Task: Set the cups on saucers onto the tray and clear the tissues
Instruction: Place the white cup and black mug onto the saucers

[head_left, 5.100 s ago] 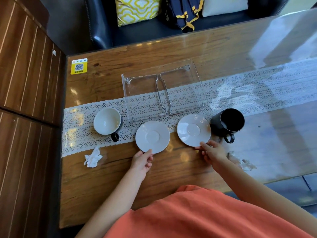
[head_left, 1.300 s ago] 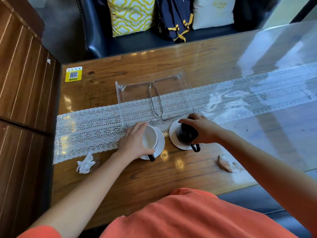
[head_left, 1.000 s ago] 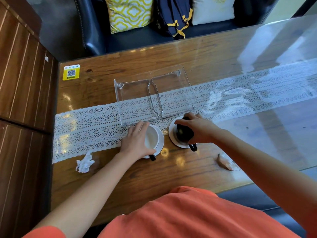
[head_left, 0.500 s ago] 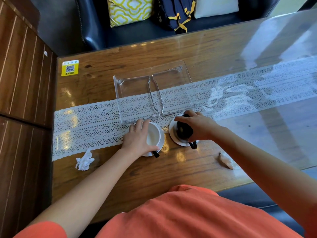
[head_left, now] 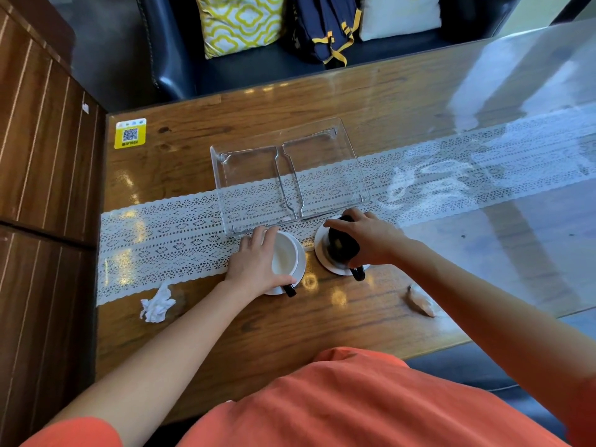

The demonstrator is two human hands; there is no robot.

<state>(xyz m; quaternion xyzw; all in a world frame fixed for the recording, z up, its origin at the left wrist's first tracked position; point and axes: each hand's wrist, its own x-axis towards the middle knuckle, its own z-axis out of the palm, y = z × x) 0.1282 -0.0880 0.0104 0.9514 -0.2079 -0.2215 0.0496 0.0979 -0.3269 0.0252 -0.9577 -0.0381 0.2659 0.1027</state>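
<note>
A crumpled tissue (head_left: 157, 303) lies uncleared at left. The left hand (head_left: 258, 265) grips the white cup (head_left: 285, 256) on its saucer (head_left: 301, 264); the right hand (head_left: 367, 239) grips the black cup (head_left: 342, 248) likewise. The tray (head_left: 254, 169) just beyond holds neither yet, and another tissue (head_left: 419, 300) waits at right.

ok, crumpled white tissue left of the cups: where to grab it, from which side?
Pinch the crumpled white tissue from straight above, fingers closing across its raised middle. It lies loose and low on the bare wooden table, just off the lace runner, with nothing touching it. It has no firm edge, so a side approach would likely just push it along.
</note>
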